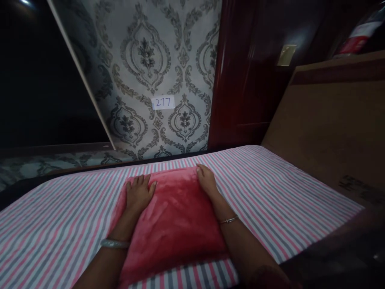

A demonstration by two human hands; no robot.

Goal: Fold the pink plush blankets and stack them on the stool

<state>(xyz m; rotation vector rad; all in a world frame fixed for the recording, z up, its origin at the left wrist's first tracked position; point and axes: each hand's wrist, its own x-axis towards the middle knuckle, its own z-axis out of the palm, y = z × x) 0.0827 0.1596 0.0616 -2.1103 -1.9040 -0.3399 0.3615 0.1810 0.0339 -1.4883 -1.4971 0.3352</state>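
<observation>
A rectangular piece of red plush cloth (180,212), apparently folded, lies on a pink, grey and white striped sheet (264,188). Flat on its upper left part rests my left hand (138,193), fingers spread and thumb apart. My right hand (207,178) is at the cloth's far right corner, its fingers bent around the edge there; the fingertips are partly hidden. Light streaks and shallow creases run over the pile. I wear a pale bangle on the left wrist and a thin metal bracelet on the right.
Behind the sheet stands a patterned wall (144,80) with a paper label (163,102) reading 277. A dark screen (45,80) hangs at the left. On the right are a dark red wooden panel (240,80), a large cardboard box (327,128) and a bottle (357,38) above it.
</observation>
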